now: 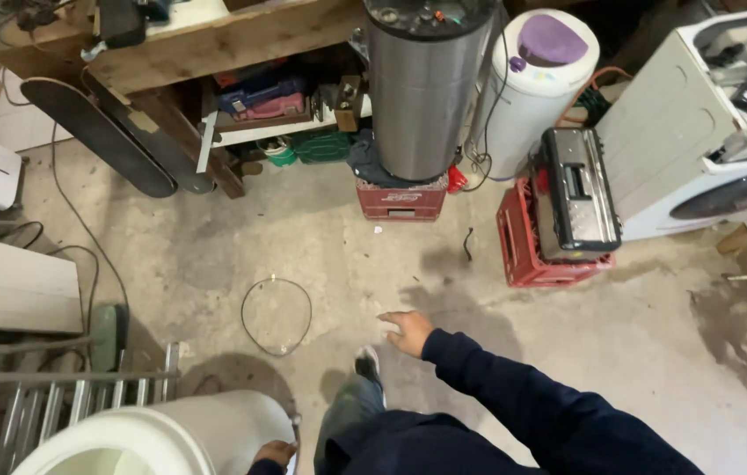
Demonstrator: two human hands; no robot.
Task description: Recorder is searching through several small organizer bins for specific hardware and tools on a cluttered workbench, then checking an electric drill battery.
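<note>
The person stands on a concrete floor [215, 255], one shoe [367, 362] forward. The right hand [408, 332] hangs out in the air above the floor, fingers spread loose and gripping nothing. The left hand [274, 454] shows only in part at the bottom edge, resting against the side of a white drum [171, 435]; whether its fingers clasp the drum cannot be told. A thin wire loop [276, 316] lies flat on the floor, well apart from the right fingertips and to their left, just beyond the drum.
</note>
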